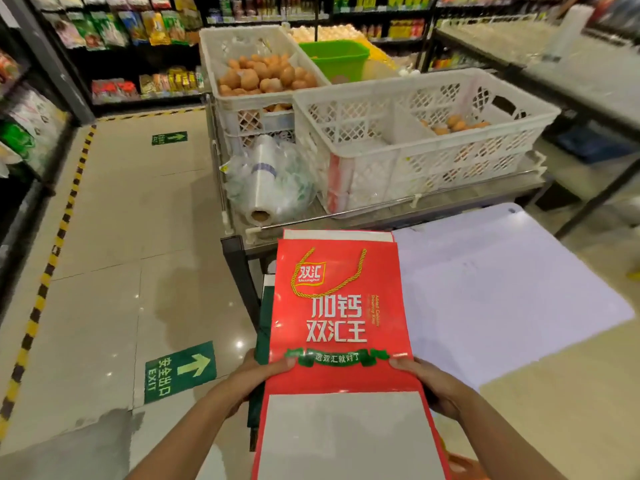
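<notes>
Lower left of frame: green exit floor sticker (180, 370), not involved. The left hand (258, 377) is pinching the left edge of the red paper gift bag (341, 323), thumb lying on the printed front; the fingers underneath are hidden. Upper centre-left, a roll of plastic bags (263, 188) is lying on the metal stand beside the white egg crate (415, 98). The bag itself is being held folded flat in the lower centre of the frame, mouth pointing away toward the stand, gold rope handle (329, 282) lying loose on the front, grey folded base flap (346, 434) nearest the person. The right hand (433, 386) is pinching the right edge the same way, thumb on top. Right of it, a white sheet (502, 289) is lying flat.

Judged step: opening the flat bag. To do it well, both thumbs should be sliding the front panel off the back evenly, gussets popping outward along their creases, the base flap folding down last, with no yanking on the handle.
</notes>
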Available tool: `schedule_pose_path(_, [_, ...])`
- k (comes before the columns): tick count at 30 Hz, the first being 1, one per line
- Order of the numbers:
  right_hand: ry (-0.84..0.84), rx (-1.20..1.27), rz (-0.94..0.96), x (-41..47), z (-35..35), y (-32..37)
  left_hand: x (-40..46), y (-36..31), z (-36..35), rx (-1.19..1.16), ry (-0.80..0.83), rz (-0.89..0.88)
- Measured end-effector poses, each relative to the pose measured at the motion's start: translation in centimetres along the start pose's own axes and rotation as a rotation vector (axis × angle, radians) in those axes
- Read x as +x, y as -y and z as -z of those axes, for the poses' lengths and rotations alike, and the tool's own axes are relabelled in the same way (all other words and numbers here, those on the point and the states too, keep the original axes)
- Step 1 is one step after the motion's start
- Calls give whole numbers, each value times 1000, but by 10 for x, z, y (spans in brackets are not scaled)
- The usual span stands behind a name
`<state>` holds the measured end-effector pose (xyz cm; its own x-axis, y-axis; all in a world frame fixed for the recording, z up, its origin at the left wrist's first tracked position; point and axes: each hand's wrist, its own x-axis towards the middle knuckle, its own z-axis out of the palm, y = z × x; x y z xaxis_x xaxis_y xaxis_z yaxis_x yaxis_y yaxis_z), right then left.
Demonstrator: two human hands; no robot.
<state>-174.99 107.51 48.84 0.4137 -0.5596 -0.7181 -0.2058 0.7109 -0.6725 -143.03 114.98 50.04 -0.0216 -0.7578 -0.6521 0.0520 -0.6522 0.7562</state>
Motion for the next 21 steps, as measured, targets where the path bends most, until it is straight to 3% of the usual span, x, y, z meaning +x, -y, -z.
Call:
schedule_pose_path(9, [-223,232,40,-37,-43,-51,-16,15,16,108,154,68])
schedule_pose_path(21, [-570,402,232,-112,-33,-85,-14,-8,-50,210,253,-77])
